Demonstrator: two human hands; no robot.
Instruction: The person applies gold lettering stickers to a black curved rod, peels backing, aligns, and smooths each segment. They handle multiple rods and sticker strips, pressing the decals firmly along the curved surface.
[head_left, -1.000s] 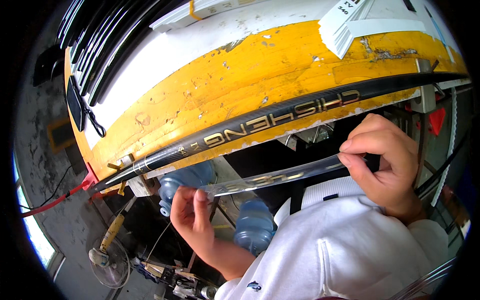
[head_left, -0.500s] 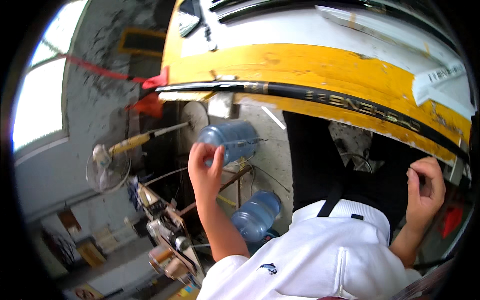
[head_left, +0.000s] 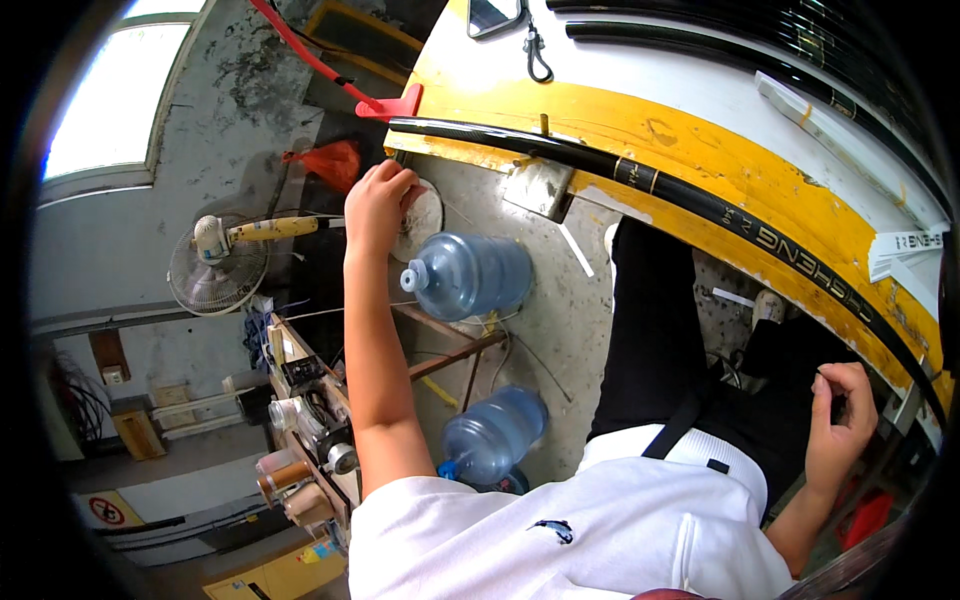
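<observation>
My left hand reaches forward with its fingers curled together, close to the tip of a long glossy black rod and a hanging red bag. Whatever the fingers may hold is hidden. The tapered rod, with gold bands and lettering, lies along the near edge of the yellow-edged table. Its thin left end is beside a red clamp-like piece. My right hand is held over my lap at the right, below the rod, thumb pressed to the curled fingers; nothing in it can be made out.
Two blue water jugs lie on the floor at the left, near a metal frame. A fan and a bench with a motorised machine stand farther left. More black rods, white label strips and a phone lie on the table.
My left hand has moved forward from over the jug to near the rod's tip. A faint lettered strip beside it earlier no longer shows. The view has shifted; my right hand stays much the same.
</observation>
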